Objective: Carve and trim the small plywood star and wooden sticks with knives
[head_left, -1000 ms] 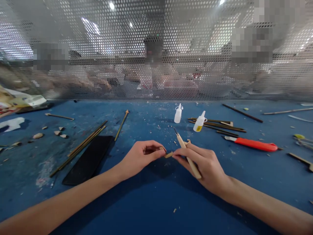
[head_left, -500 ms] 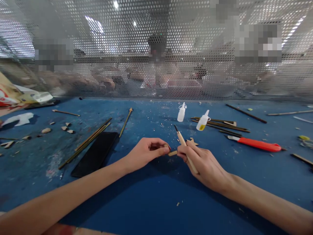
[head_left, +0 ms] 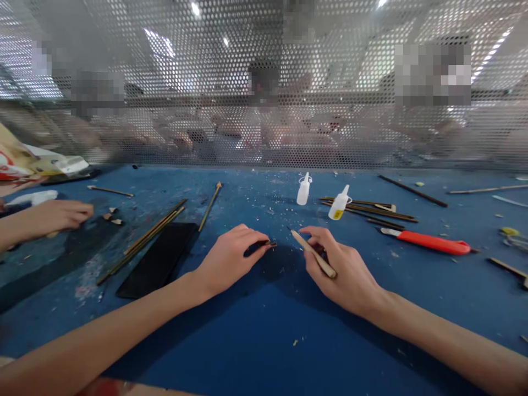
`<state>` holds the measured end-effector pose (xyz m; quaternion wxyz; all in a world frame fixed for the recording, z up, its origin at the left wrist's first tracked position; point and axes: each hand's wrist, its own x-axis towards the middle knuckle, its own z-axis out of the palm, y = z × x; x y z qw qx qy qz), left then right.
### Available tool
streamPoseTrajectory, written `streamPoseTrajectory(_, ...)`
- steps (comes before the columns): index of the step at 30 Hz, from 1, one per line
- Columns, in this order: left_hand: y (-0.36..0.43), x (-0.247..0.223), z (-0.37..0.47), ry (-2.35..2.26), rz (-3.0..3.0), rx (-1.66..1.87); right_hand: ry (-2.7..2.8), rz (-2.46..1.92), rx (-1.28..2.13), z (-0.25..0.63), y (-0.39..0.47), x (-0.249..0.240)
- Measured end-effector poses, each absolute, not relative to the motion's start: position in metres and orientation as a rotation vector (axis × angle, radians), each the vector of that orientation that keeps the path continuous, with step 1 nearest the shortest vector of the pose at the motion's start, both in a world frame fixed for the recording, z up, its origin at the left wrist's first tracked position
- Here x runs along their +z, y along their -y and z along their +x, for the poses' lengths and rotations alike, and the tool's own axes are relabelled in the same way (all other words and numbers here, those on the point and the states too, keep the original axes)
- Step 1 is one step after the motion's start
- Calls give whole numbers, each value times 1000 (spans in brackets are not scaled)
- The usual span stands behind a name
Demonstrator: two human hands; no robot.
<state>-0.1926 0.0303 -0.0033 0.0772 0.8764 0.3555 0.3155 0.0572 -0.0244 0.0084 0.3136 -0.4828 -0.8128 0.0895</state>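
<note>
My left hand (head_left: 233, 256) pinches a small brown wooden piece (head_left: 271, 245) between thumb and fingertips, just above the table. Most of that piece is hidden by the fingers. In my right hand (head_left: 340, 269) is a slim carving tool with a pale wooden handle (head_left: 317, 257); its thin dark tip points left and away from me. A gap separates the tip from the wooden piece. Wood crumbs dot the blue table (head_left: 284, 335) around both hands.
Beyond my right hand stand two glue bottles (head_left: 303, 190) (head_left: 339, 203) by thin sticks (head_left: 371, 209). A red-handled knife (head_left: 433, 242) lies right. Left are a black phone (head_left: 159, 261), more sticks (head_left: 144, 236) and another person's hand (head_left: 61, 215). A perforated metal screen (head_left: 198, 132) closes the back.
My hands have moved apart, the left one leftward. The carving tool has tipped lower. A pale strip and star-shaped piece between my hands no longer show. Another person's hand has come in at left.
</note>
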Motion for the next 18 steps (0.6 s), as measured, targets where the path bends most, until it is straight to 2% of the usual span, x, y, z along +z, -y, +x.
streamPoseTrajectory(18, -29, 1, -190, -1327, 2357, 820, 2329, -1324, 49, 55, 16, -4)
